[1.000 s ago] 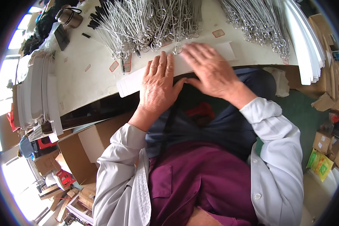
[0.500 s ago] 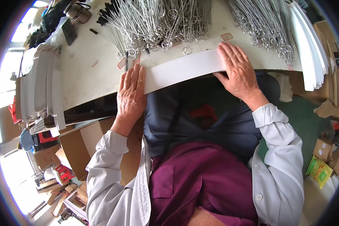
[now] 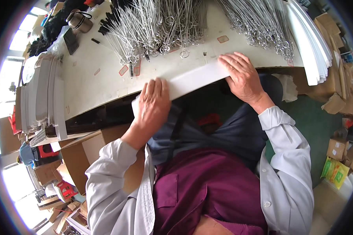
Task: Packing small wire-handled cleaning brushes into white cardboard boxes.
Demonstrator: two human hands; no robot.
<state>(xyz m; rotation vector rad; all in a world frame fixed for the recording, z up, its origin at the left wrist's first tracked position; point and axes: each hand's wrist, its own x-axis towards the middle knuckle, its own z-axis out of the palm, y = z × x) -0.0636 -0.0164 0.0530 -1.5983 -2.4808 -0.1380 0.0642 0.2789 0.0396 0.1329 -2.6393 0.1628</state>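
Note:
A long white card strip lies along the near edge of the white table, partly overhanging it. My left hand presses flat on the strip's left end. My right hand lies on its right end, fingers curled over the far edge. Just beyond the strip, heaps of thin metal wire pieces with looped ends cover the middle of the table, and another heap lies to the right.
Stacks of white strips stand at the table's left and right ends. A metal kettle sits at the far left. Cardboard boxes stand on the floor to my left, more boxes and packets to my right.
The strip has slid toward me to the table's edge. My hands have spread apart along it, the left moving left and nearer, the right staying on the right end.

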